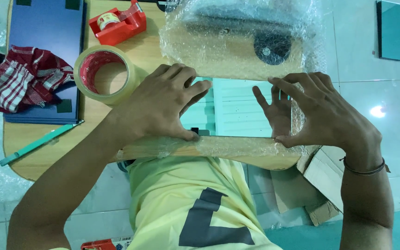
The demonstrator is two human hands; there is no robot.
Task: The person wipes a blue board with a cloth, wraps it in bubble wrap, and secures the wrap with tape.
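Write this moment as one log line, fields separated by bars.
left hand: flat on mirror panel | right hand: pinching panel's right edge | bubble wrap: under and behind panel | tape roll: left, untouched
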